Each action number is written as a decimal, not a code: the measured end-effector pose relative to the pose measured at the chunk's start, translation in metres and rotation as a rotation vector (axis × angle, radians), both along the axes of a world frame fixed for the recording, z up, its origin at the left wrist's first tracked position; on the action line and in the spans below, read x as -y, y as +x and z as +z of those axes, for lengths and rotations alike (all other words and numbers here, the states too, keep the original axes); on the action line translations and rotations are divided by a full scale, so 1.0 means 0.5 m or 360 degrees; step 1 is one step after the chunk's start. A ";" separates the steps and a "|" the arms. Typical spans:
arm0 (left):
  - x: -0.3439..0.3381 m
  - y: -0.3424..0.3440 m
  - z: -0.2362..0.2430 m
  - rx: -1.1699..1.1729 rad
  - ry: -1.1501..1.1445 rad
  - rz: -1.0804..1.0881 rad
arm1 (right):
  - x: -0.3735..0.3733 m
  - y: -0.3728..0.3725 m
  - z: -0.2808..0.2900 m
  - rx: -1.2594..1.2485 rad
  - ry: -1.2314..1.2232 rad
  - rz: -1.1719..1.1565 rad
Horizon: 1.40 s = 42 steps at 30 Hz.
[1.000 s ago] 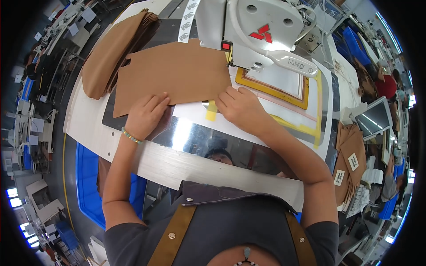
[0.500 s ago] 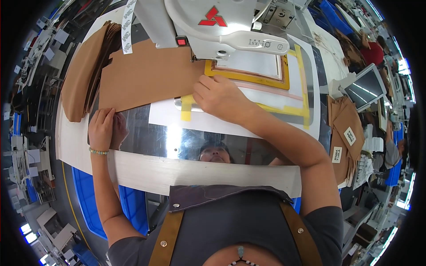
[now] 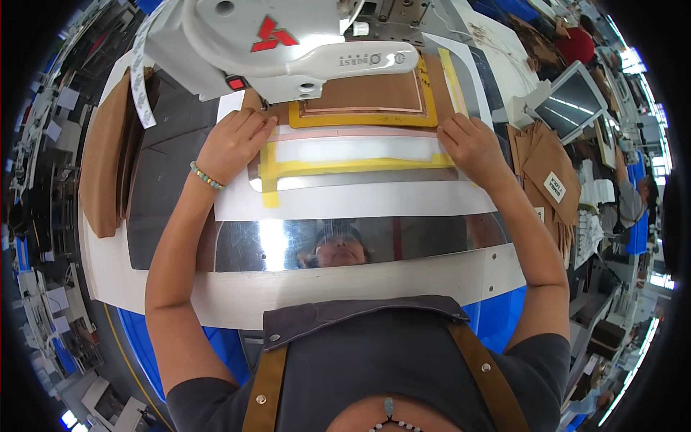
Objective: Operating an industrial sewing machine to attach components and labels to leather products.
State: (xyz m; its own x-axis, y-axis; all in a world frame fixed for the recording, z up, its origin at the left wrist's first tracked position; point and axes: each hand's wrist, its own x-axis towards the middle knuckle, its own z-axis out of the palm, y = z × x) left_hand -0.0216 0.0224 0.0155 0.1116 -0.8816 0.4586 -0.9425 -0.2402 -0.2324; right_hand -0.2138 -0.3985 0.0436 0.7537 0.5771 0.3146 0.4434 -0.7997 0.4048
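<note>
Both hands, left [image 3: 232, 142] and right [image 3: 471, 146], lie open and flat on the template [image 3: 353, 155], which looks thin, stiff, light and smooth, best steered by its side edges.

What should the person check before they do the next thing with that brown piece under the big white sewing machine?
1. Left hand flat on the clear plastic template with yellow tape edges: ok.
2. Right hand pressing the template's other end: ok.
3. Brown leather piece lying flat inside the yellow frame: ok, no wrinkles visible.
4. Fingers away from the needle under the white sewing machine head: cannot tell, since the needle is hidden and the left fingertips are close to the head.
5. Template square to the machine: looks ok, though the fisheye bends edges.
6. Stack of brown leather pieces at the left, apart from the template: ok.
</note>
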 end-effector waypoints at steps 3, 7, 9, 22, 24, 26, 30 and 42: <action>0.016 -0.008 0.001 -0.0009 0.0120 0.0076 | 0.034 -0.009 -0.010 0.0048 0.0095 -0.0095; 0.006 -0.022 0.003 -0.0057 0.0035 0.0038 | 0.048 -0.020 -0.028 0.0010 0.0265 -0.0142; -0.003 -0.032 0.003 -0.0151 -0.0087 0.0158 | 0.050 -0.024 -0.033 0.0009 0.0306 -0.0191; 0.001 -0.042 0.008 -0.0190 -0.0163 0.0184 | 0.050 -0.032 -0.034 0.0008 0.0512 -0.0192; -0.005 -0.045 0.005 -0.0340 -0.0172 0.0210 | 0.047 -0.034 -0.031 -0.0007 0.0523 -0.0180; -0.012 -0.047 -0.002 -0.0434 -0.0125 0.0290 | 0.039 -0.039 -0.024 -0.0067 0.0537 -0.0235; -0.036 -0.064 0.000 -0.0453 -0.0136 0.0412 | 0.013 -0.072 -0.014 -0.0204 0.0632 -0.0498; -0.044 -0.104 -0.024 -0.0673 0.0010 0.0681 | 0.021 -0.117 -0.057 -0.0428 0.0723 -0.0805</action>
State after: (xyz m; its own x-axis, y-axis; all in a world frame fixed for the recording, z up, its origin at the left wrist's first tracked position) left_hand -0.0737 0.0445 0.0034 0.6287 -0.7207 0.2921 -0.7734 -0.6185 0.1388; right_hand -0.2721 -0.4091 0.0153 0.9784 -0.0054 0.2068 0.0129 -0.9961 -0.0867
